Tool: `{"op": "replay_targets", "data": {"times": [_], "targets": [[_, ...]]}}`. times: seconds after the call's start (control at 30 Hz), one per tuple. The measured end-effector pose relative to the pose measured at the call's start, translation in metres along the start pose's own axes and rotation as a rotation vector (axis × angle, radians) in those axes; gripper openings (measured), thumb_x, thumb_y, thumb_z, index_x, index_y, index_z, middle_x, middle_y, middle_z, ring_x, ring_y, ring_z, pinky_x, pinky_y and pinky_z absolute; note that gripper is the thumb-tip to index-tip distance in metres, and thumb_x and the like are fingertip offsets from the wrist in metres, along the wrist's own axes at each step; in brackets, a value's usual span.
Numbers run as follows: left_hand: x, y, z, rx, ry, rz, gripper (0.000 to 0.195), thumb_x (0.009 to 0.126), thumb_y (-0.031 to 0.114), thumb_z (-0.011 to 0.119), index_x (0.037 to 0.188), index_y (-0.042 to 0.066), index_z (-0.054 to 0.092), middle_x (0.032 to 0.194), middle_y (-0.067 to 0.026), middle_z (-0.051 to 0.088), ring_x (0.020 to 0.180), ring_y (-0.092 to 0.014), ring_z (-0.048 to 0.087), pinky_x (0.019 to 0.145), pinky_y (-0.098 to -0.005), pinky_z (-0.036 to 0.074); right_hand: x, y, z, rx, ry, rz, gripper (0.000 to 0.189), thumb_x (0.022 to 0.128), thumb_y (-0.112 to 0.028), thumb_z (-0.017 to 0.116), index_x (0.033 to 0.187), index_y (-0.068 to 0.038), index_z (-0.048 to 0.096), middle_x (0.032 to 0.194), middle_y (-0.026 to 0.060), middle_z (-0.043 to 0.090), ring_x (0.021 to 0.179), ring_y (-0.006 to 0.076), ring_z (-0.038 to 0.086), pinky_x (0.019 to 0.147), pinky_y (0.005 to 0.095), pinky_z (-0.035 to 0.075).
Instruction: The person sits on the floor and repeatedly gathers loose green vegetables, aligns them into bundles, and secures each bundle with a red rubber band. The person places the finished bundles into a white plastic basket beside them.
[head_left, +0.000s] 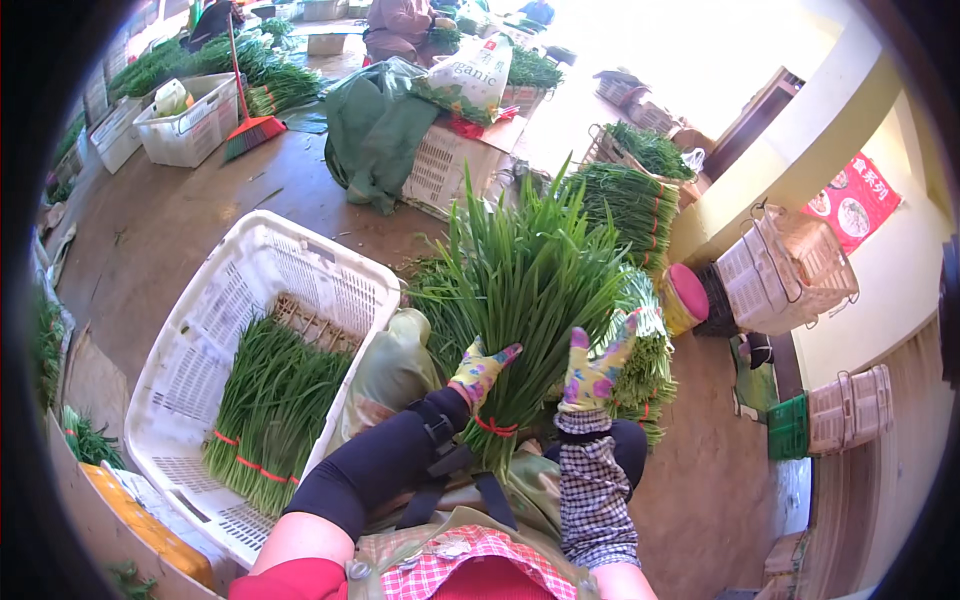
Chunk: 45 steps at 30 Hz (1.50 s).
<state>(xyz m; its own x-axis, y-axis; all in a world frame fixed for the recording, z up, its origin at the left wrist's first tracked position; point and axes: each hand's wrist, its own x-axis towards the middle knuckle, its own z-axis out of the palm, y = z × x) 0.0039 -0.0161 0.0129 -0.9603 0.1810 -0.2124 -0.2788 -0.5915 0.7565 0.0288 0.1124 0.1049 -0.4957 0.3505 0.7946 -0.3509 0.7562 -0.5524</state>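
Note:
Before my lap stands a large bundle of green garlic chives (525, 285), leaves up and fanned wide, with a red band (495, 427) around its lower stems. My left hand (480, 371), in a flowered glove, grips the bundle's left side; its thumb lies across the front of the leaves. On the other side, my right hand (596, 371) is raised in a matching glove with thumb and fingers spread, holding nothing. Whether it touches the outer leaves I cannot tell. To my left, a white plastic crate (172, 405) contains several banded chive bundles (277, 405) laid side by side.
More banded chives (630, 210) are stacked ahead to the right. A white crate (435, 161) with green cloth (379, 120) stands ahead. A red broom (251, 131) leans on a crate (195, 127). A pink-topped stool (686, 292) stands right. Another person (397, 30) sits farther off.

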Motion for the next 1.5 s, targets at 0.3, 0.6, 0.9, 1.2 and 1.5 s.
{"op": "replay_targets", "data": {"times": [0.3,0.6,0.9,1.2,1.5], "targets": [[-0.002,-0.012,0.003,-0.047,-0.085,-0.061,0.038,0.079,0.005,0.068,0.114,0.003,0.052,0.107,-0.0059,0.061,0.093,-0.014,0.058,0.082,-0.0299,0.049,0.072,-0.054,0.037,-0.279,-0.721,-0.439,0.039,0.074,-0.017,0.065,0.114,-0.019,0.060,0.133,0.0151,0.041,0.123,0.0340,0.037,0.099,0.0407,0.036],[-0.003,-0.019,0.002,0.018,-0.065,-0.095,0.040,0.078,0.004,0.068,0.115,0.004,0.052,0.110,-0.0057,0.061,0.097,-0.014,0.058,0.084,-0.0284,0.047,0.091,-0.038,0.054,-0.445,-0.861,-0.585,0.017,0.070,-0.019,0.065,0.086,-0.019,0.069,0.127,0.0131,0.049,0.125,0.0337,0.035,0.104,0.0459,0.026],[-0.002,-0.024,0.001,-0.057,-0.105,-0.093,0.038,0.078,0.004,0.068,0.113,0.004,0.053,0.109,-0.0052,0.061,0.096,-0.013,0.057,0.085,-0.0274,0.047,0.087,-0.029,0.048,-0.123,-0.415,-0.465,0.009,0.077,-0.011,0.062,0.083,-0.005,0.057,0.113,0.0150,0.057,0.107,0.0332,0.052,0.092,0.0440,0.040],[-0.004,-0.013,-0.003,0.009,0.073,-0.174,0.052,0.079,0.012,0.068,0.123,0.002,0.041,0.103,-0.0105,0.061,0.092,-0.021,0.059,0.076,-0.0332,0.051,0.036,-0.056,-0.039,0.705,-1.332,0.326,0.030,0.083,-0.011,0.063,0.111,-0.001,0.058,0.114,0.0118,0.057,0.099,0.0195,0.056,0.085,0.0317,0.045],[0.029,-0.048,-0.040,-0.032,-0.142,-0.091,0.044,0.095,0.035,0.033,0.133,0.013,0.037,0.103,-0.0058,0.060,0.092,-0.018,0.058,0.083,-0.0326,0.046,-0.001,-0.001,-0.034,-0.156,-0.938,0.289,0.048,0.083,-0.031,0.060,0.123,-0.008,0.049,0.126,0.0144,0.048,0.115,0.0315,0.048,0.092,0.0377,0.043]]}}
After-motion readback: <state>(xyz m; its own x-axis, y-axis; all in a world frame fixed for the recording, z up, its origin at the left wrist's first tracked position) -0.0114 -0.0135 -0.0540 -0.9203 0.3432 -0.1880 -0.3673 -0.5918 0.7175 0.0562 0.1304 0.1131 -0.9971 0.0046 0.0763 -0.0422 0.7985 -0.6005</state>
